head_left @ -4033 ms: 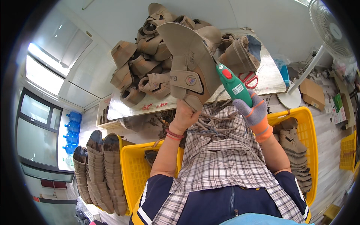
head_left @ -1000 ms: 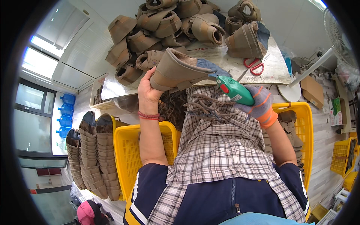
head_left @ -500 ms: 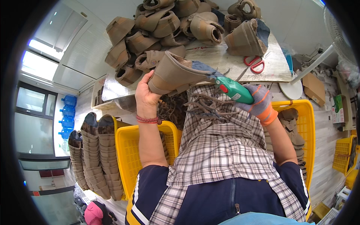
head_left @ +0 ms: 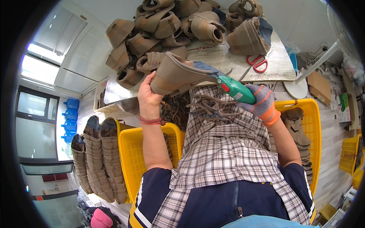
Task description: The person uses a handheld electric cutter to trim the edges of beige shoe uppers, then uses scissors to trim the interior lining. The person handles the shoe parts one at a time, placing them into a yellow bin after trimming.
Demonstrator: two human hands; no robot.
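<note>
Left hand (head_left: 149,95) grips tan boot (head_left: 176,74); gloved right hand (head_left: 260,102) clasps green cutter (head_left: 235,88), blade hidden.

The setting is a footwear workshop, indicated by tan boot uppers (head_left: 171,26) heaped on the worktop (head_left: 235,57), further uppers stacked in yellow plastic crates (head_left: 137,159), red scissors (head_left: 258,62), and leather trimmings (head_left: 205,104) below the edge.

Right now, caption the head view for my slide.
Bare left hand holds a tan boot upper; gloved right hand grips a green cutter.
</note>
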